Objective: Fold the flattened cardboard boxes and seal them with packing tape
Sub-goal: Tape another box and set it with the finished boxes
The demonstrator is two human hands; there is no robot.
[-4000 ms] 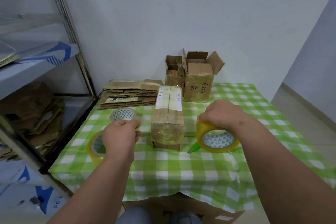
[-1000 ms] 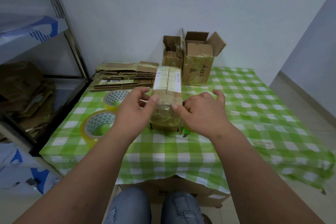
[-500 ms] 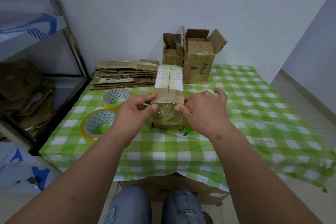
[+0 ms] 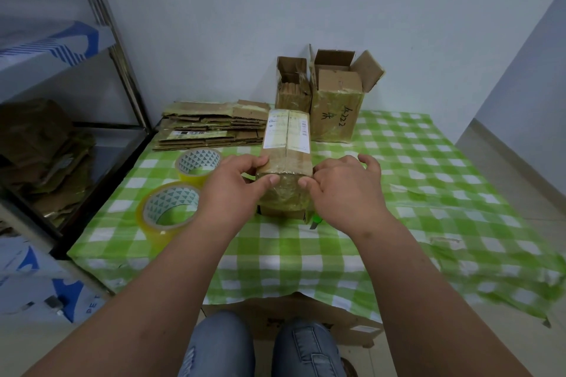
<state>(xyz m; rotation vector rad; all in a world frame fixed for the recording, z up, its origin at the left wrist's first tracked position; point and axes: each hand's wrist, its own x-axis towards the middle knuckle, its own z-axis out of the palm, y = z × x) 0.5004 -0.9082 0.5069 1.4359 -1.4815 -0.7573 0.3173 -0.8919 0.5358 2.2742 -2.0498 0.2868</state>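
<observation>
The long brown cardboard box [image 4: 286, 162] with white labels stands on the green-checked table [image 4: 428, 193]. We hold its taped near end between left hand [image 4: 235, 190] and right hand [image 4: 343, 193], fingers curled around it; we should rub the tape flat, corners especially.

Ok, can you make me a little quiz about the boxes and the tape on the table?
1. How many tape rolls sit on the checked tablecloth?
2. True or false: the left hand and the right hand both touch the near end of the long taped box.
3. The stack of flattened boxes lies: A) left of the long taped box, B) right of it, C) on top of it.

Key: 1. Two, the other roll being nearer. 2. True. 3. A.
</observation>
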